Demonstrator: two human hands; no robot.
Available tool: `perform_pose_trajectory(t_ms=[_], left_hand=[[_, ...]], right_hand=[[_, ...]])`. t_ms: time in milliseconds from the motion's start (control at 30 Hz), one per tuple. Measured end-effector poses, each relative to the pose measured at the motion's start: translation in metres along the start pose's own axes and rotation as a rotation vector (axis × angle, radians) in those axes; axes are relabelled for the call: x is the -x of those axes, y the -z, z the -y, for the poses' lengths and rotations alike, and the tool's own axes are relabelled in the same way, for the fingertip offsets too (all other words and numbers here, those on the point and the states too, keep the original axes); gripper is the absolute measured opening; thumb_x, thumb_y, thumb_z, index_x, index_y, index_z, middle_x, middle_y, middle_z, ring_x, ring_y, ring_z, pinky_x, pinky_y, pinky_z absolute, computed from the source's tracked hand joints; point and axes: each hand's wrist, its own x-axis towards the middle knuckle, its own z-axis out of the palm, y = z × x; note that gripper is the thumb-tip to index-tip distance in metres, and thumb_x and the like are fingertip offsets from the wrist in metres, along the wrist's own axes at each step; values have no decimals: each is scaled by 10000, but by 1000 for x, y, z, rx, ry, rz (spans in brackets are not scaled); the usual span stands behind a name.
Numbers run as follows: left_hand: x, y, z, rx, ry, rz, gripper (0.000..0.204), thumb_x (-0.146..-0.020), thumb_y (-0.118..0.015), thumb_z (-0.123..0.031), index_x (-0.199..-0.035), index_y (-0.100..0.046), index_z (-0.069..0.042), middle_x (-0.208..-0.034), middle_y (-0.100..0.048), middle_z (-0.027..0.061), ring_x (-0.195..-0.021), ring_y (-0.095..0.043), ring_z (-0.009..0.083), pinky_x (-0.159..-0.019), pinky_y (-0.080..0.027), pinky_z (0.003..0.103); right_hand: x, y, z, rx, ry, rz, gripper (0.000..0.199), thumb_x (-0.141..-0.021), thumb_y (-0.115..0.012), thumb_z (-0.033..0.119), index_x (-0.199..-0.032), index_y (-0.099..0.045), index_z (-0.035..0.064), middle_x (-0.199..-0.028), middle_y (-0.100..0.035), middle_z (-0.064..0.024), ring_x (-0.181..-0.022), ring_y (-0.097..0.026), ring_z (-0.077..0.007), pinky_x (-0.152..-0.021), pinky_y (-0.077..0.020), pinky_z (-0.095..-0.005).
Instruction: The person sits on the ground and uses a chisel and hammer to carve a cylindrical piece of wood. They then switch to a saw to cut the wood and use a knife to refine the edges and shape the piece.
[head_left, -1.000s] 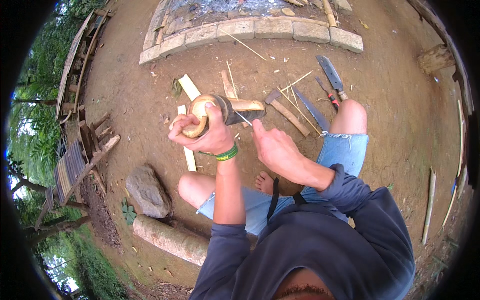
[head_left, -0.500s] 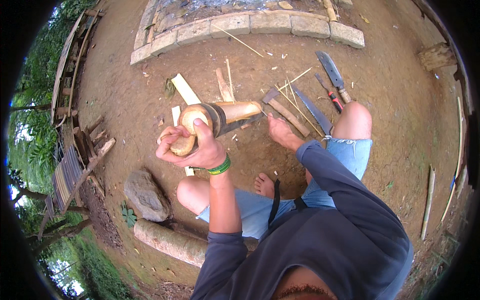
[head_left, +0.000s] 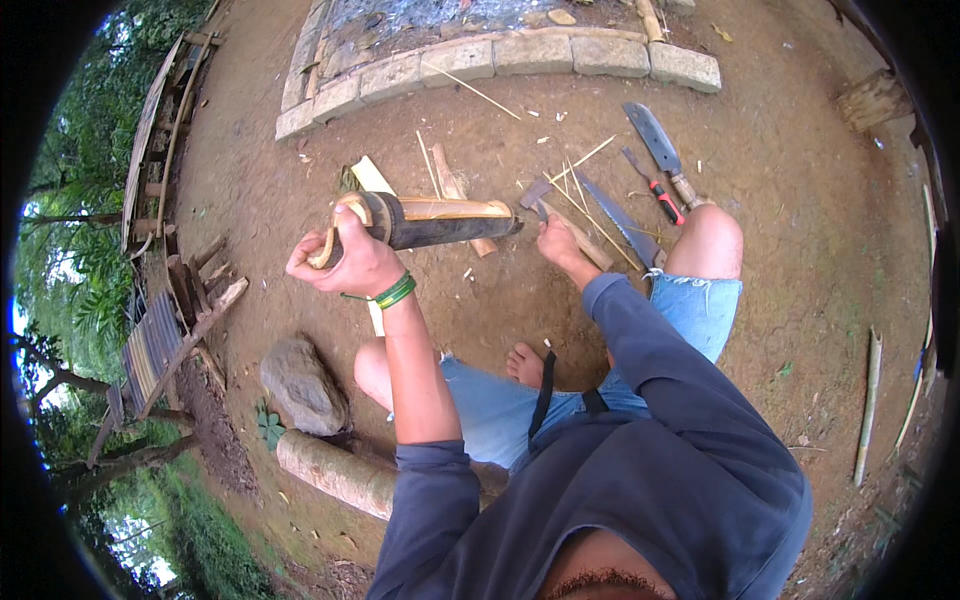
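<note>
My left hand is closed round the rounded end of a dark bamboo tube, thumb on top. The tube points right, nearly level, and its upper side is cut away to pale wood. Just past its far tip, my right hand is closed in a pinch. Whatever thin thing sits in those fingers is too small to name. Beyond the right hand lie a hatchet with a wooden handle, a saw, a red-and-black handled tool and a broad-bladed knife.
Ahead, a stone border surrounds an ash bed. Thin sticks and a wood piece lie on the dirt. A rock and a log are at my left. Bamboo poles lie far right.
The bamboo tube has turned, so its dark side shows more and its round end faces me less. My left hand has shifted slightly left; the right hand stays near the tip.
</note>
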Motion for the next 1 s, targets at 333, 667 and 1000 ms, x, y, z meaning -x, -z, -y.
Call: perform_pose_trajectory(t_ms=[333, 667, 1000], left_hand=[[13, 21, 1, 42, -106, -2, 398, -713, -775, -140, -885, -425, -58, -849, -441, 65, -804, -484, 227, -789, -425, 395], [38, 22, -19, 121, -118, 46, 394, -753, -757, -49, -936, -408, -56, -869, -449, 58, -822, -472, 194, -814, -425, 383], [38, 24, -12, 242, -82, 76, 478, -702, -755, -39, -989, -376, -92, -918, -400, 55, -801, -430, 160, -726, -394, 326]], right_hand=[[167, 120, 171, -247, 404, 237, 215, -1007, -471, 204, -1014, -489, -10, -603, -584, -243, -584, -603, -466, -545, -474, -556], [186, 120, 182, -77, 509, 120, 188, -982, -481, 127, -1051, -446, -44, -615, -578, -273, -601, -594, -491, -521, -454, -564], [85, 46, 80, 168, 402, 66, 112, -928, -460, 35, -1012, -454, -39, -672, -605, -285, -659, -617, -484, -571, -482, -570]])
